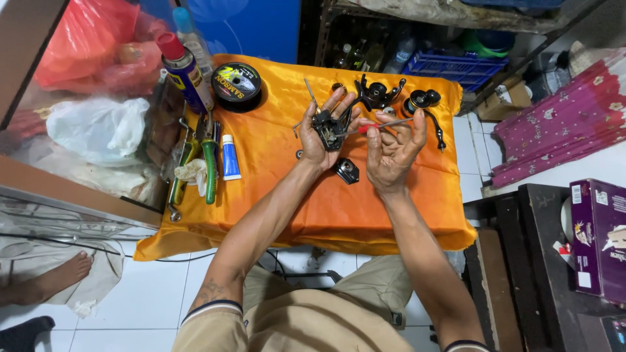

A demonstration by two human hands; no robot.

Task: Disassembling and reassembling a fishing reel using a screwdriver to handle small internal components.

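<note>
My left hand (319,140) holds a small black reel body (328,128) with its inner parts showing, raised above the orange cloth (280,189). My right hand (393,151) grips a red-handled screwdriver (378,126) whose metal tip points left into the reel body. A thin metal rod sticks up from the piece by my left fingers. On the cloth under my hands lies a black side cover (345,170). Behind my hands rest a black reel frame (377,93) and a spool with a crank handle (425,103).
At the cloth's left edge lie a spray can (184,70), a line spool (236,84), green-handled pliers (208,160), a blue-and-white tube (229,157) and wrenches (175,189). Plastic bags sit left, a blue crate (450,67) behind, a purple box (598,238) right. Someone's bare foot (55,277) is at lower left.
</note>
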